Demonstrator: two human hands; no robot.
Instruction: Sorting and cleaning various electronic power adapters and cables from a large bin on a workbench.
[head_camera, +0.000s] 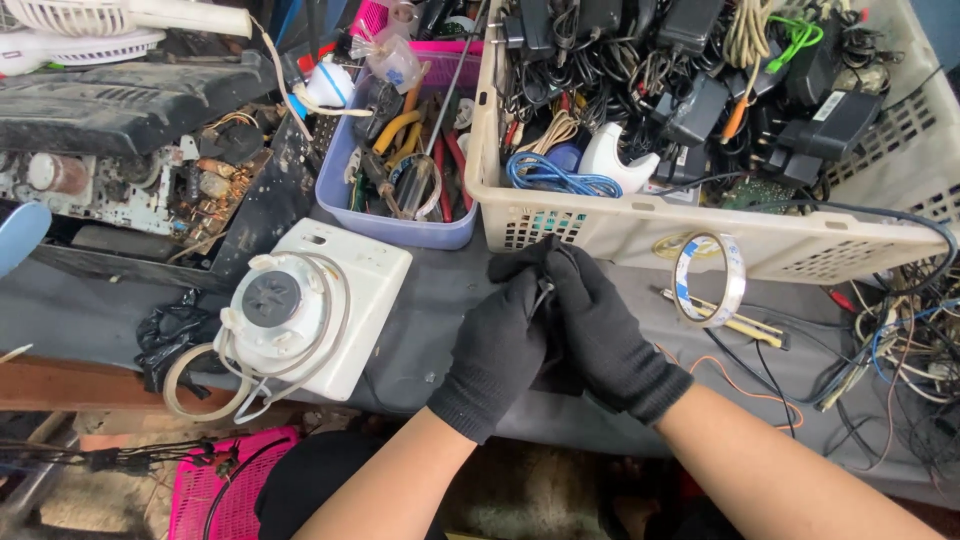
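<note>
A white blender base (318, 305) with its cord looped round it is lying at left centre of the frame, on the grey bench (440, 300). Above it, a lilac tool tray (395, 225) is sitting beside a cream basket (640, 225) full of black adapters. At centre, the left hand (495, 350) and right hand (600, 335), both in black gloves, are pressing together around a small dark part (543, 296), fingers curled tight on it. The part is mostly hidden, so its long axis and heading cannot be told. Right of the hands, a tape roll (708, 280) is standing on edge against the basket.
</note>
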